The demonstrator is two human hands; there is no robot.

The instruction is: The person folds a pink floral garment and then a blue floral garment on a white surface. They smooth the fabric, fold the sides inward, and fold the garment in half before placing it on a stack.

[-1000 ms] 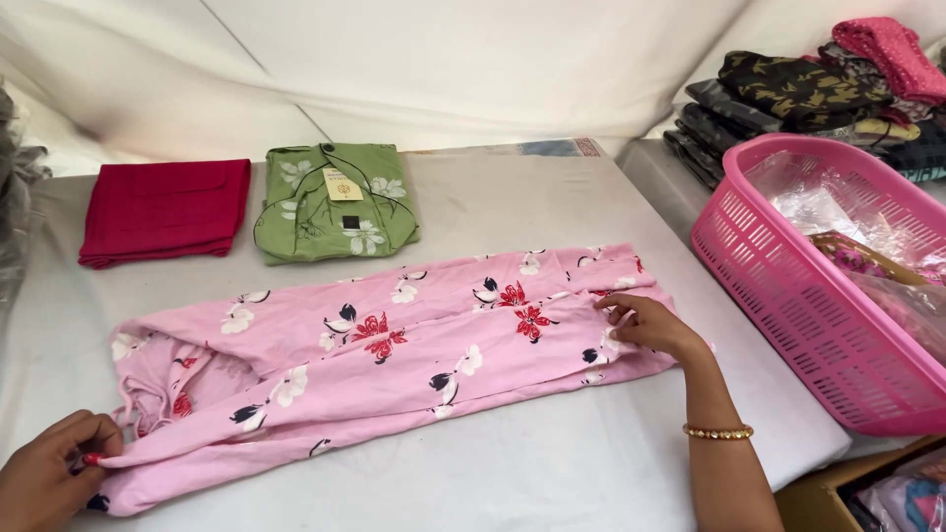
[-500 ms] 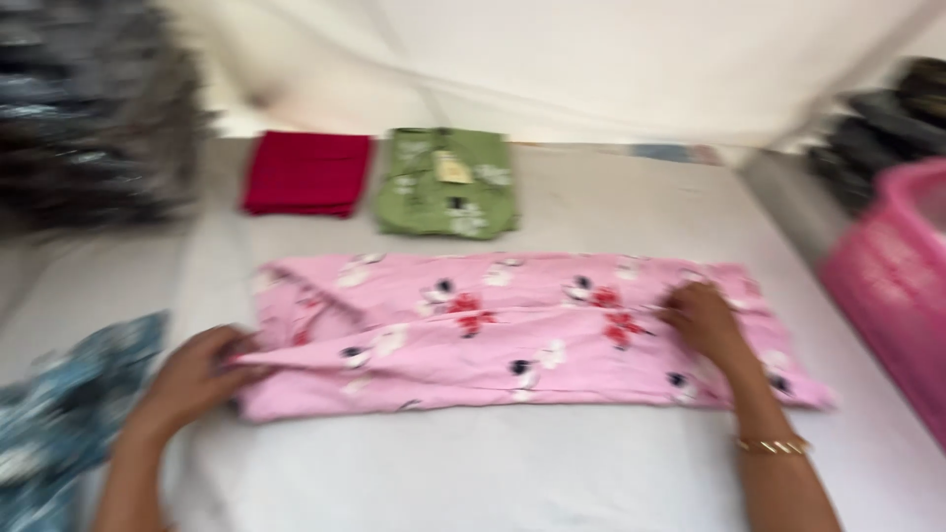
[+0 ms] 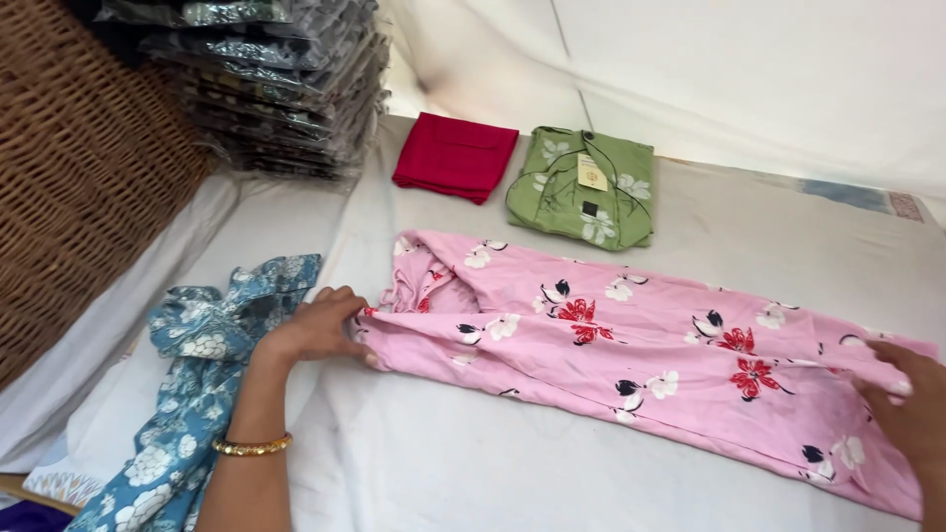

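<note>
In the head view, a pink floral garment [image 3: 631,355] was laid lengthwise across the white-covered table [image 3: 512,473], folded into a long band running from the left of centre down to the right edge. Its left end was gripped by the left hand [image 3: 317,330], whose fingers were curled around the bunched cloth; a gold bangle [image 3: 252,446] was worn on that wrist. The right end of the garment was held down by the right hand [image 3: 907,409], seen only in part at the frame's edge, its fingers pressed close together on the fabric; whether cloth was pinched underneath could not be told. A blue floral cloth [image 3: 197,394] was draped just beside the left forearm, off the table's left edge. Behind the pink garment, well apart from it, a folded red garment [image 3: 455,156] and a folded green floral garment [image 3: 583,187] were set side by side. A stack of plastic-wrapped dark garments [image 3: 276,79] was placed at the far left, next to a woven wicker basket [image 3: 79,177].
</note>
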